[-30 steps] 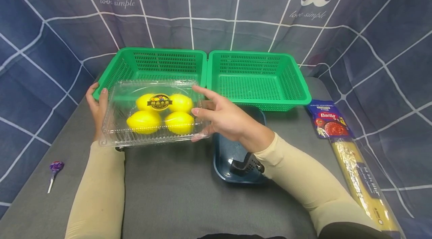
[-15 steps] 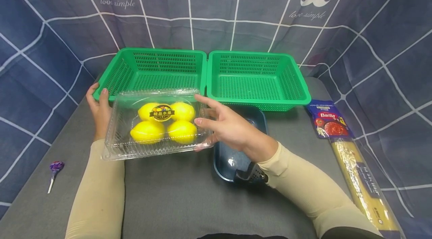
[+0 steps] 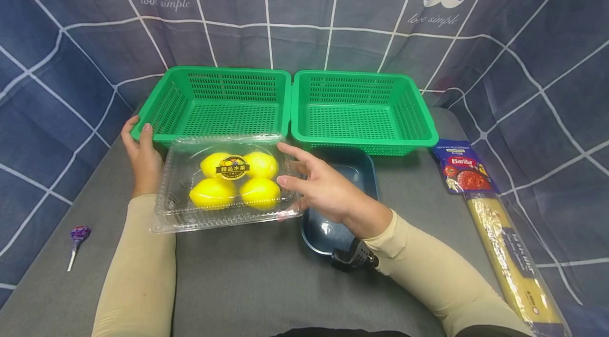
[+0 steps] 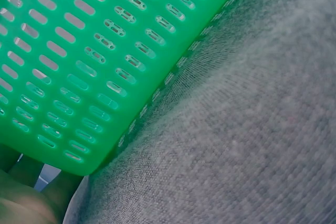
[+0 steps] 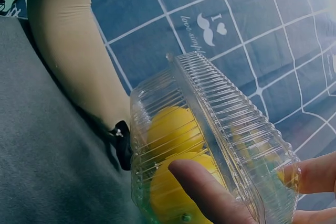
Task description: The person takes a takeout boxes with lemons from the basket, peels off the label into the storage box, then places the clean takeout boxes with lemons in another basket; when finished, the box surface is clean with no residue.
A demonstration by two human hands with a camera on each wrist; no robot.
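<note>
A clear plastic box [image 3: 173, 189] with several yellow lemons [image 3: 212, 192] inside is gripped at its right end by my right hand [image 3: 328, 186], in front of the left green basket [image 3: 219, 70]. In the right wrist view the thumb lies across one side of the box [image 5: 210, 103] and fingers are on the other. My left hand [image 3: 142, 160] grips the front left corner of the left basket, thumb on the rim. The left wrist view shows the slotted basket wall [image 4: 79, 72] close up, with part of the hand [image 4: 31, 198] at its corner.
A second green basket [image 3: 363, 144] stands to the right. Before it sits a dark blue tray [image 3: 323, 226], partly under my right hand. A sauce pouch [image 3: 463, 167] and a pasta pack [image 3: 504, 252] lie at the right, a lollipop [image 3: 80, 234] at the left.
The box in my right hand has come down and nearer to me, shifting slightly right, uncovering more of the left basket's inside. My left hand has stayed at the basket corner.
</note>
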